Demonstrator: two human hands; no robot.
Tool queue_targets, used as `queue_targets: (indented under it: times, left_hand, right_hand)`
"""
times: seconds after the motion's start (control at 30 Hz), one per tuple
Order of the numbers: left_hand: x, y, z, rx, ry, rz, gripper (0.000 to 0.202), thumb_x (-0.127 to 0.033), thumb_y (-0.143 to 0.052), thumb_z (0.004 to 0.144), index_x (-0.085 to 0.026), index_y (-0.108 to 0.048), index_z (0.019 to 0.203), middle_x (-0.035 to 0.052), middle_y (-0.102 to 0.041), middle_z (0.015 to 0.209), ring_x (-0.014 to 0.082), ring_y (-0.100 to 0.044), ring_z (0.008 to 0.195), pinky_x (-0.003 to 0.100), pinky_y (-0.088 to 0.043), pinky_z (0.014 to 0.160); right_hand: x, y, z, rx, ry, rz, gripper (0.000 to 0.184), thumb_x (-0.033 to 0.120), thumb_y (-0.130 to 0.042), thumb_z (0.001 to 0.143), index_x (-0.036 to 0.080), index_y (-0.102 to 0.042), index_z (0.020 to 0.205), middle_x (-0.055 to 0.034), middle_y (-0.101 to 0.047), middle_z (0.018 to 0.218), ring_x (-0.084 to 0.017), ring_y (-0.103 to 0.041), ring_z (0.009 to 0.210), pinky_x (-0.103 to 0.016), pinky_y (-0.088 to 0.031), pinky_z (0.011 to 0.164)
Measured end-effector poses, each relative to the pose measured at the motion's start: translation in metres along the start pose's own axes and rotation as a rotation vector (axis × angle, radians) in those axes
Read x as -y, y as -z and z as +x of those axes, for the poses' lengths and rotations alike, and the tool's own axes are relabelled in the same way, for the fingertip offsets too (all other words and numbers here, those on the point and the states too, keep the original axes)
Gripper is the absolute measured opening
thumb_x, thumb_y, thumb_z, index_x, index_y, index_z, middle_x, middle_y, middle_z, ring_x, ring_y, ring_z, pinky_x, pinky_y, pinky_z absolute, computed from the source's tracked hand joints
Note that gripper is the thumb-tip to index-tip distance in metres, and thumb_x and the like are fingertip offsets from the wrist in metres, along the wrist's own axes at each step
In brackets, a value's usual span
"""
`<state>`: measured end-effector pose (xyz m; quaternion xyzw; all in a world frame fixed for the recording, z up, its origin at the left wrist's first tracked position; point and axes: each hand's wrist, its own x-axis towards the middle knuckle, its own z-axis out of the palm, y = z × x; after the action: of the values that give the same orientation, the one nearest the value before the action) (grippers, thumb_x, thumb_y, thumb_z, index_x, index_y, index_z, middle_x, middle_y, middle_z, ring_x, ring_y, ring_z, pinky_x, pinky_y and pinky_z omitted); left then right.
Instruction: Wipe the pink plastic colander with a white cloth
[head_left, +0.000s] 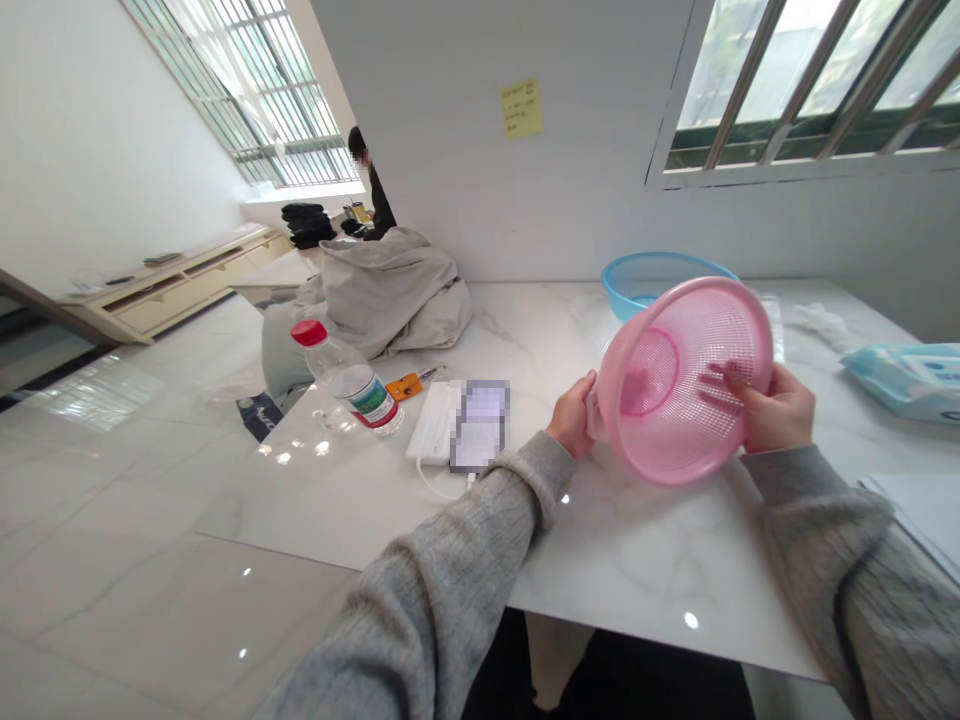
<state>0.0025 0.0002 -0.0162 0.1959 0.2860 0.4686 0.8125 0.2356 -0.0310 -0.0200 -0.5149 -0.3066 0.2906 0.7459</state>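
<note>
A pink plastic colander (660,465) is tilted on its side above the marble-patterned table, its hollow turned toward me. My left hand (574,415) grips it from the left, with some fingers hidden behind its wall. On the right, my right hand (780,410) is closed around the rim, its thumb on the inside and its fingers showing through the mesh from behind. Partly covered by it, a blue plastic basket (626,285) stands on the table near the wall.
To the left are a clear bottle with a red cap (360,385), a phone (480,425) and a white power bank (433,425) with a cable. Grey cloth (394,290) lies behind them. A blue wipes pack (911,380) and paper (919,510) lie right. Another person (381,205) is far back.
</note>
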Motion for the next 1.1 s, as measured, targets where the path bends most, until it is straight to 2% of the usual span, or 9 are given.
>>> queue_targets:
  times: [0.1,0.23,0.33,0.43,0.53,0.6,0.7,0.87,1.1]
  left_hand:
    - [0.0,-0.002,-0.003,0.057,-0.035,0.04,0.034,-0.039,-0.062,0.103,-0.013,-0.083,0.097,0.0119,-0.084,0.094,0.0259,-0.08,0.094,0.037,-0.06,0.102]
    - [0.001,-0.004,-0.007,0.187,-0.013,0.101,0.059,-0.064,-0.058,0.104,-0.011,-0.084,0.103,0.0185,-0.084,0.11,0.0348,-0.076,0.124,0.044,-0.053,0.119]
    - [0.003,-0.002,-0.007,0.208,-0.059,0.132,0.063,-0.071,-0.064,0.098,-0.012,-0.084,0.108,0.0186,-0.084,0.118,0.035,-0.073,0.131,0.045,-0.05,0.122]
    - [0.004,0.001,-0.007,0.141,-0.127,0.136,0.056,-0.065,-0.085,0.083,-0.016,-0.084,0.108,0.014,-0.085,0.115,0.0327,-0.077,0.118,0.043,-0.055,0.112]
    - [0.003,0.002,-0.008,0.081,-0.155,0.172,0.051,-0.056,-0.098,0.068,-0.016,-0.082,0.096,0.0095,-0.083,0.095,0.0277,-0.077,0.092,0.039,-0.058,0.09]
    - [0.002,0.001,-0.01,0.052,-0.166,0.2,0.048,-0.053,-0.1,0.064,-0.015,-0.079,0.087,0.0066,-0.078,0.083,0.0232,-0.072,0.079,0.036,-0.055,0.079]
    - [-0.001,-0.002,-0.012,-0.007,-0.184,0.203,0.04,-0.047,-0.096,0.067,-0.015,-0.076,0.079,0.0037,-0.073,0.075,0.018,-0.065,0.072,0.032,-0.05,0.073]
    - [-0.004,-0.005,-0.01,-0.123,-0.184,0.127,0.019,-0.034,-0.079,0.078,-0.015,-0.074,0.076,0.0023,-0.073,0.073,0.0163,-0.066,0.069,0.03,-0.05,0.071]
    - [0.001,0.006,0.004,-0.208,-0.205,0.117,0.024,-0.037,-0.079,0.081,-0.014,-0.072,0.083,0.0037,-0.073,0.076,0.018,-0.068,0.067,0.033,-0.052,0.074]
  right_hand:
    - [-0.003,0.003,0.001,-0.02,0.051,-0.027,0.057,0.05,-0.107,0.055,0.017,-0.078,0.091,-0.0094,-0.081,0.093,-0.025,-0.082,0.082,-0.035,-0.073,0.066]
    - [-0.005,0.004,0.001,-0.039,0.08,-0.041,0.055,0.049,-0.107,0.057,0.018,-0.079,0.093,-0.0069,-0.082,0.091,-0.024,-0.083,0.08,-0.033,-0.073,0.065]
    - [-0.004,0.003,0.0,-0.05,0.081,-0.034,0.056,0.049,-0.107,0.055,0.019,-0.079,0.092,-0.0066,-0.082,0.09,-0.023,-0.082,0.079,-0.032,-0.073,0.063]
    - [-0.002,0.001,0.0,-0.046,0.078,-0.027,0.058,0.05,-0.108,0.051,0.018,-0.079,0.09,-0.0073,-0.082,0.09,-0.024,-0.082,0.078,-0.033,-0.073,0.063]
    - [-0.001,0.0,-0.001,-0.012,0.081,-0.017,0.057,0.05,-0.108,0.052,0.019,-0.078,0.09,-0.0081,-0.082,0.092,-0.025,-0.083,0.08,-0.035,-0.074,0.066]
    - [0.0,0.0,-0.002,0.015,0.092,-0.012,0.054,0.049,-0.107,0.056,0.019,-0.078,0.09,-0.0073,-0.082,0.093,-0.026,-0.083,0.083,-0.037,-0.075,0.068]
    - [0.001,-0.002,-0.004,0.033,0.094,-0.015,0.054,0.049,-0.106,0.058,0.019,-0.078,0.092,-0.0074,-0.082,0.094,-0.026,-0.083,0.085,-0.04,-0.075,0.07]
    - [0.007,-0.006,-0.007,0.027,0.061,0.037,0.063,0.048,-0.109,0.052,0.013,-0.076,0.093,-0.0123,-0.08,0.093,-0.028,-0.082,0.084,-0.04,-0.074,0.069]
    - [0.009,-0.004,-0.005,-0.042,0.017,0.065,0.066,0.046,-0.109,0.047,0.014,-0.075,0.093,-0.0128,-0.081,0.098,-0.028,-0.081,0.085,-0.042,-0.074,0.07]
